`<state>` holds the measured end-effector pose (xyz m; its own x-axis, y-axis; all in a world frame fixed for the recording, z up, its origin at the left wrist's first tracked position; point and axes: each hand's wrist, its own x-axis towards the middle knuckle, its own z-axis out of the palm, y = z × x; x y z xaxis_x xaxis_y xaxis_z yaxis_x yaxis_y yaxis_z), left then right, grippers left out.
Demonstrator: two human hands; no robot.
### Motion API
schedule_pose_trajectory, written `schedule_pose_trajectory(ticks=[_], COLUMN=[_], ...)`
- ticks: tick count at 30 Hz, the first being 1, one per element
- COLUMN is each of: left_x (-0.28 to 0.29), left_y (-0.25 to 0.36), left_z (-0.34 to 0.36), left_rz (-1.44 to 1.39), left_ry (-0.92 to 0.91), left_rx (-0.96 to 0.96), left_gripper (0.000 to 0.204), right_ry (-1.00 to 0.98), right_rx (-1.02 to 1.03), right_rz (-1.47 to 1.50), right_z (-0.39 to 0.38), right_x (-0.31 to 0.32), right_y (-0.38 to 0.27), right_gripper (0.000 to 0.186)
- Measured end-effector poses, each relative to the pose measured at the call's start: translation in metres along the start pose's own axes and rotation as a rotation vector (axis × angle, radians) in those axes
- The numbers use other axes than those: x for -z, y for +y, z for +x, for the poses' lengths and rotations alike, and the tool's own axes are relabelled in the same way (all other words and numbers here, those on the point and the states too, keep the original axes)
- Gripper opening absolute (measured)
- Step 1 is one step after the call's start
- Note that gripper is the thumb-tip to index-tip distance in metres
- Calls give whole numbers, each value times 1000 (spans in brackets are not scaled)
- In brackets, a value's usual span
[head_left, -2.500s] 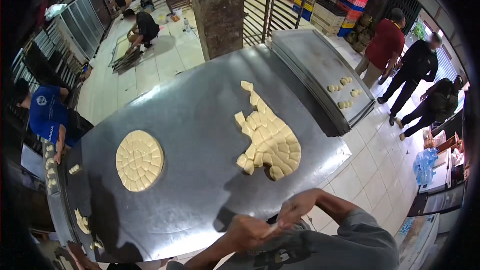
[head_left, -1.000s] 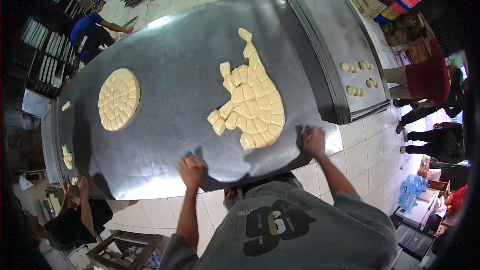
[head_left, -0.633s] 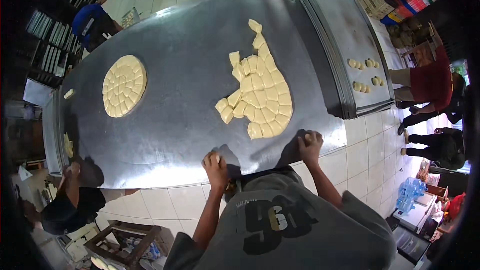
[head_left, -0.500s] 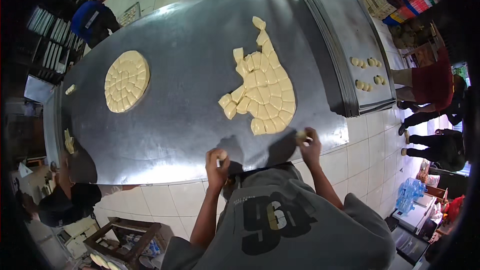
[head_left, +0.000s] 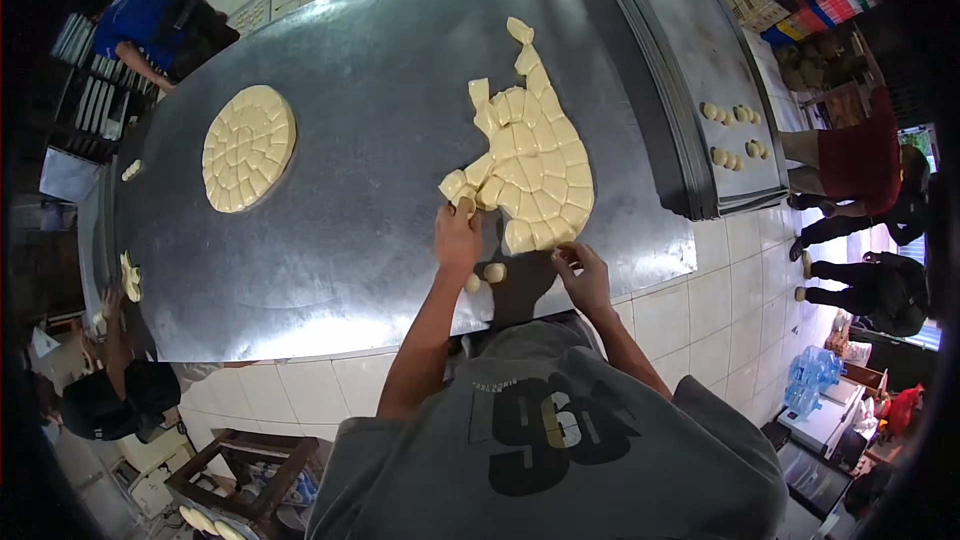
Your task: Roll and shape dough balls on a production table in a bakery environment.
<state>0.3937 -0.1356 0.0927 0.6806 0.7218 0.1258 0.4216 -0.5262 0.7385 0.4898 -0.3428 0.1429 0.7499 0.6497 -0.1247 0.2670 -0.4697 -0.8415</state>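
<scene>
Our left hand [head_left: 458, 238] rests with fingers spread loose on the lower left edge of the cut dough [head_left: 530, 165] at frame centre, gripping nothing. Our right hand [head_left: 583, 275] pinches at the dough's lower edge. Two dough balls [head_left: 494, 272] lie between them on the steel table [head_left: 350, 190].

Grey short-sleeve tee w/ dark printed graphic plus yellow bit on front; forearms bare, no gloves.
</scene>
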Motion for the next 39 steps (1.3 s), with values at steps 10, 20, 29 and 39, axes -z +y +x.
schedule_pose_trajectory(ticks=[10,20,29,39], left_x=[88,120,112,79], left_y=[1,58,73,77], left_z=[-58,-70,-75,-79], left_rz=[-677,-251,-313,24], left_ry=[-150,-41,-757,-541], left_rx=[53,-165,139,-56], left_gripper=[20,21,37,35], right_ry=[-278,-701,-1029,-559], right_rx=[286,214,213,72], right_rz=[380,245,83,175], right_z=[32,19,39,20], right_x=[-53,-29,14,-12], right_y=[-85,-106,-79,-139], right_gripper=[28,33,35,42])
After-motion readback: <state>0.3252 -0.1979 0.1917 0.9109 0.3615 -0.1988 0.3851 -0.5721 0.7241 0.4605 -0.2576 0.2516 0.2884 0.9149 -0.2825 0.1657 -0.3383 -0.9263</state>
